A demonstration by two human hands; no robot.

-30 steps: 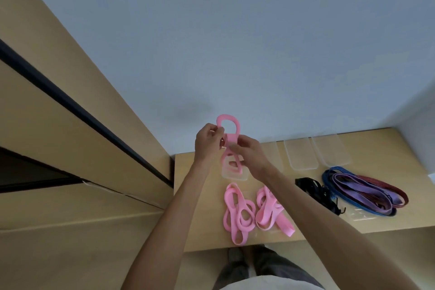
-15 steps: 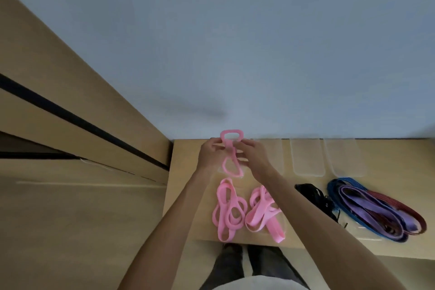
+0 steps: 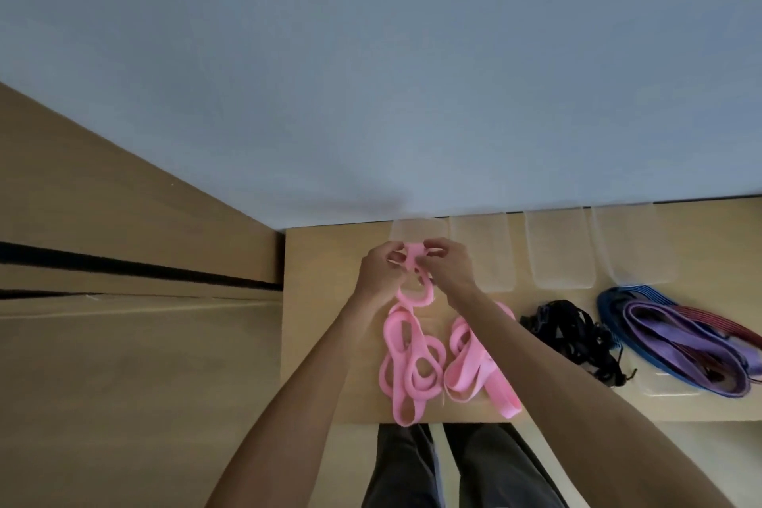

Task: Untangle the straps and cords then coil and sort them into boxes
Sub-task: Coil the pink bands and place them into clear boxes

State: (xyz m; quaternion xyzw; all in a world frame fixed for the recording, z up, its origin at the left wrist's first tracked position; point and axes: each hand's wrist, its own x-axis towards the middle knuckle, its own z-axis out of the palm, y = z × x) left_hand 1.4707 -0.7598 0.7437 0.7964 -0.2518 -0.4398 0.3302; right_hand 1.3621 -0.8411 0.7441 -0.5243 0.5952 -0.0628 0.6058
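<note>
Both hands, left hand point(image 3: 381, 274) and right hand point(image 3: 447, 270), pinch one pink strap point(image 3: 414, 280); four clear boxes point(image 3: 563, 252) behind

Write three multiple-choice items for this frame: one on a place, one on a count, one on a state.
1. Where does the black cord bundle lie?
A. between the pink straps and the blue-purple straps
B. inside a box
C. left of the pink straps

2. How many clear boxes stand along the wall?
A. two
B. four
C. six

3. What are the hands doing?
A. resting flat on the desk
B. both pinching one pink strap
C. holding the black cords

Answers:
1 A: the black cord bundle sits on the desk right of the loose pink straps and left of the blue-purple straps.
2 B: four clear boxes line the far edge.
3 B: left hand and right hand pinch the coiled pink strap between them.
</note>
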